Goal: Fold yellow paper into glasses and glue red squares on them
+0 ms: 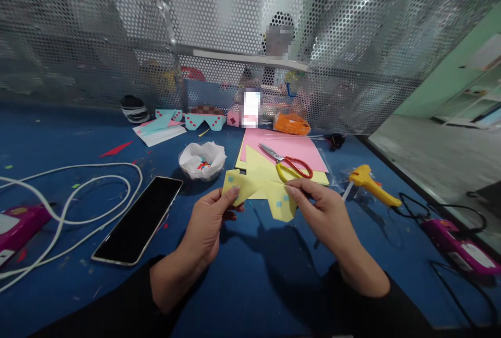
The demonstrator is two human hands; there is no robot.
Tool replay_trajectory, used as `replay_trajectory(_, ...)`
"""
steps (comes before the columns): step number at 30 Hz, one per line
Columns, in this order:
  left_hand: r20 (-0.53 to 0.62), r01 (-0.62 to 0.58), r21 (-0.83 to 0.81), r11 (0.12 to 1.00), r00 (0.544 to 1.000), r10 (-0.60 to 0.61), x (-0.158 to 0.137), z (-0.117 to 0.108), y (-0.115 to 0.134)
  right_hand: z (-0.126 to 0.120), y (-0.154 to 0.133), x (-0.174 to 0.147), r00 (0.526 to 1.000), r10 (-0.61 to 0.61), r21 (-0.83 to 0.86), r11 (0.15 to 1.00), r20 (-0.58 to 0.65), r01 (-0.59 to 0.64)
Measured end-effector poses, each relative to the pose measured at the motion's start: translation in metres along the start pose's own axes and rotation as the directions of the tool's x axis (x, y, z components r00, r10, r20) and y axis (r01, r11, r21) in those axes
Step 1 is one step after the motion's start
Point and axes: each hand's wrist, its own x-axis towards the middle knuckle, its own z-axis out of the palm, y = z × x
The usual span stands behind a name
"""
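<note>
Between my hands is a folded yellow paper piece [258, 184] with small light blue squares stuck on both ends. My left hand [209, 220] is closed on its left end, the thumb lying on top. At the other end, the thumb and fingers of my right hand [323, 210] pinch the upper edge. The piece is held above the blue table, casting a shadow below. Behind it lie scissors [287, 160] with one red and one yellow handle, on pink paper sheets [301, 145] stacked over yellow ones.
A white-lined bowl [183, 163] with small coloured bits and a black phone [139, 220] lie left. To the right are a yellow glue gun [373, 186] and a magenta power strip [462, 249]. Folded light blue paper pieces [205, 120] stand near the perforated metal screen [235, 20].
</note>
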Motion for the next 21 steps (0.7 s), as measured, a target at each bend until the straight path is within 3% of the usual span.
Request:
replay_trajectory(8,-0.008,0.022,-0.096,0.995,1.0,-0.023,0.0,0.0,0.0,-0.0008,0.0044,0.001,1.0,0.028,0.001,1.0,-0.009,-0.028)
replay_trajectory(21,0.001,-0.002,-0.006,1.0,1.0,0.002,0.0011,-0.0008,-0.0005,0.0003,0.0037,0.0007,1.0,-0.007,-0.012,1.0,-0.003,0.007)
